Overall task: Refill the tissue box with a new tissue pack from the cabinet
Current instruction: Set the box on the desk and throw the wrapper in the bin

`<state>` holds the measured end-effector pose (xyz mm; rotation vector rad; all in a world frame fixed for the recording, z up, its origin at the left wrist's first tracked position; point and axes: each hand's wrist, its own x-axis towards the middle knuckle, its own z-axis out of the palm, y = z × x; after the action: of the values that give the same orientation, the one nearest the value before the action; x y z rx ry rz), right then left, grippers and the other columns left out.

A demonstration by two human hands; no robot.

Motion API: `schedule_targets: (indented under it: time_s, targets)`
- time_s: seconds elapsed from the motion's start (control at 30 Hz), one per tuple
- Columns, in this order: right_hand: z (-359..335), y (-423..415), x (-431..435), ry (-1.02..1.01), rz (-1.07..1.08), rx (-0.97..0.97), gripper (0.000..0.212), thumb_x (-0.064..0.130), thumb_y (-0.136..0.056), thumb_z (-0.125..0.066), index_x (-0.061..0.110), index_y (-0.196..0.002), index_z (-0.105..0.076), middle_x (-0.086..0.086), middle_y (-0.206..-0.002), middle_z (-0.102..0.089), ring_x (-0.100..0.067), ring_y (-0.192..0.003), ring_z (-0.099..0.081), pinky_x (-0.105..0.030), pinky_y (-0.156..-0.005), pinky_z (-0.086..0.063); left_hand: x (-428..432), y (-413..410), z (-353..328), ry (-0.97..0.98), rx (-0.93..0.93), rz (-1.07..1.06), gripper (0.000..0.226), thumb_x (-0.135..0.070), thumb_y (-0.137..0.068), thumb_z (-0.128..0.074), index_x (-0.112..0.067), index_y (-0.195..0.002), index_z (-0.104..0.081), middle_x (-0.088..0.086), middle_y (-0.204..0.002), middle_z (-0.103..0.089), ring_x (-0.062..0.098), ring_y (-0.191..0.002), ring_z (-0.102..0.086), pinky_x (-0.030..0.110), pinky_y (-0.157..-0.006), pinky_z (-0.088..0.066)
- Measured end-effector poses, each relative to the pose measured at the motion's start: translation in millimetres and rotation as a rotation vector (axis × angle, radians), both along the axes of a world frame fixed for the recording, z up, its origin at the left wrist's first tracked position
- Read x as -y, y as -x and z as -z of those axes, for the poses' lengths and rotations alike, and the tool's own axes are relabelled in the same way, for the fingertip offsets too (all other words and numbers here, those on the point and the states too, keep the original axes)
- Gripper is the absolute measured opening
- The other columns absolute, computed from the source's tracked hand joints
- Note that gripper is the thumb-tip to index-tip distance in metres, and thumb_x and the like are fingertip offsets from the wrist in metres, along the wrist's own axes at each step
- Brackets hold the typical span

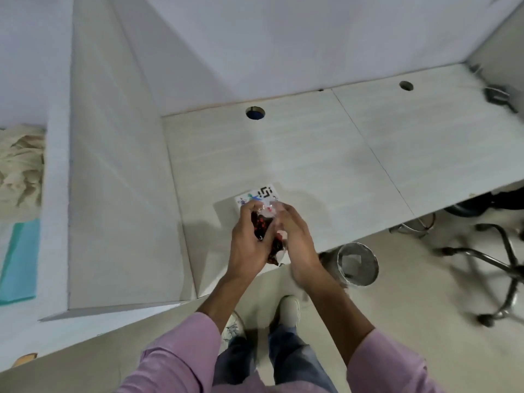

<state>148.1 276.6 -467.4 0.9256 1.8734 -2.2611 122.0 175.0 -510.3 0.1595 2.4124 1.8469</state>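
Both hands, the left hand (248, 239) and the right hand (295, 236), clasp the crinkled tissue pack (265, 228) between them; just beyond the fingertips sits the tissue box (259, 194) on the desk (312, 154); pack fetched, insertion seemingly still left.

Single head-worn wide-angle view, steeply down and forward over the desk (283, 154), close above both hands.
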Motion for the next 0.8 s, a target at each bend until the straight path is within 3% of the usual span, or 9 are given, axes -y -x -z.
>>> schedule_targets:
  time_s: [0.1,0.17,0.23,0.37,0.43,0.53,0.6,0.67,0.8]
  targets:
    - [10.4,-29.1,-17.7,-0.164,-0.093,-0.055,0.054,0.035,-0.093,-0.075,0.039,-0.143,-0.055,0.006,-0.144,-0.043,0.01,-0.113,-0.062,-0.022,-0.088,-0.058,-17.8,-11.2,-0.3,-0.196,0.079,0.001,0.051,-0.023,-0.099,-0.067,-0.021,-0.143,-0.04,0.0,-0.111,-0.074,0.015,-0.095,-0.075,0.035,-0.081,-0.064]
    - [17.8,-49.1,-33.8,-0.077,-0.129,-0.082,0.078,0.021,-0.086,-0.084,0.045,-0.15,-0.046,0.007,-0.148,-0.053,-0.002,-0.127,-0.062,-0.03,-0.095,-0.059,-34.5,-22.2,-0.1,-0.25,0.132,0.018,0.044,-0.018,-0.099,-0.066,-0.017,-0.138,-0.045,-0.004,-0.107,-0.074,0.01,-0.092,-0.076,0.028,-0.077,-0.061]
    - [22.7,-67.8,-54.6,0.006,-0.149,-0.112,0.087,0.006,-0.087,-0.081,0.043,-0.155,-0.041,0.009,-0.143,-0.064,-0.014,-0.131,-0.063,-0.038,-0.101,-0.058,-52.2,-35.0,5.5,-0.233,0.202,0.047,0.031,-0.021,-0.1,-0.066,-0.018,-0.127,-0.051,-0.005,-0.102,-0.074,0.005,-0.088,-0.075,0.022,-0.075,-0.058]
    - [48.2,-105.4,-107.4,0.021,-0.232,-0.093,0.094,-0.004,-0.089,-0.075,0.04,-0.159,-0.032,0.001,-0.149,-0.06,-0.023,-0.135,-0.06,-0.045,-0.105,-0.055,-92.2,-62.5,30.8,-0.204,0.387,0.074,0.024,-0.037,-0.101,-0.062,-0.023,-0.12,-0.056,-0.003,-0.101,-0.074,0.012,-0.09,-0.075,0.034,-0.083,-0.062]
    - [69.0,-122.8,-129.5,-0.003,-0.224,-0.052,0.091,-0.011,-0.088,-0.072,0.036,-0.158,-0.037,-0.001,-0.148,-0.061,-0.026,-0.134,-0.061,-0.05,-0.105,-0.054,-113.5,-71.9,46.7,-0.188,0.508,0.085,0.027,-0.048,-0.101,-0.057,-0.025,-0.113,-0.06,-0.001,-0.102,-0.075,0.016,-0.096,-0.074,0.038,-0.09,-0.06]
    - [104.4,-143.3,-158.8,-0.15,-0.092,0.022,0.077,-0.012,-0.087,-0.073,0.029,-0.149,-0.053,-0.004,-0.137,-0.069,-0.026,-0.125,-0.068,-0.047,-0.104,-0.056,-144.9,-83.7,75.2,-0.118,0.602,0.169,0.031,-0.049,-0.102,-0.054,-0.021,-0.111,-0.065,-0.007,-0.101,-0.072,0.015,-0.099,-0.07,0.027,-0.09,-0.054]
    - [129.6,-151.7,-178.3,-0.203,0.017,0.071,0.069,-0.01,-0.087,-0.074,0.023,-0.146,-0.057,-0.009,-0.129,-0.072,-0.027,-0.114,-0.073,-0.039,-0.092,-0.062,-162.7,-91.4,95.5,-0.065,0.6,0.245,0.025,-0.037,-0.102,-0.059,-0.021,-0.119,-0.067,-0.009,-0.105,-0.07,0.014,-0.107,-0.067,0.024,-0.093,-0.051]
    - [154.9,-157.3,-195.0,-0.227,0.12,0.111,0.063,-0.006,-0.086,-0.077,0.024,-0.137,-0.056,-0.01,-0.126,-0.071,-0.026,-0.105,-0.076,-0.034,-0.078,-0.063,-177.8,-99.7,115.6,0.024,0.565,0.334,0.038,-0.027,-0.099,-0.066,-0.019,-0.136,-0.062,-0.003,-0.117,-0.069,0.013,-0.111,-0.065,0.02,-0.094,-0.049]
    - [212.4,-155.5,-227.3,-0.331,0.272,0.235,0.045,-0.001,-0.08,-0.082,0.028,-0.103,-0.057,-0.007,-0.106,-0.074,-0.035,-0.099,-0.075,-0.043,-0.074,-0.065,-206.7,-112.5,158.6,0.101,0.587,0.408,0.062,-0.024,-0.093,-0.072,-0.027,-0.15,-0.05,-0.003,-0.122,-0.07,0.015,-0.108,-0.067,0.031,-0.096,-0.055]
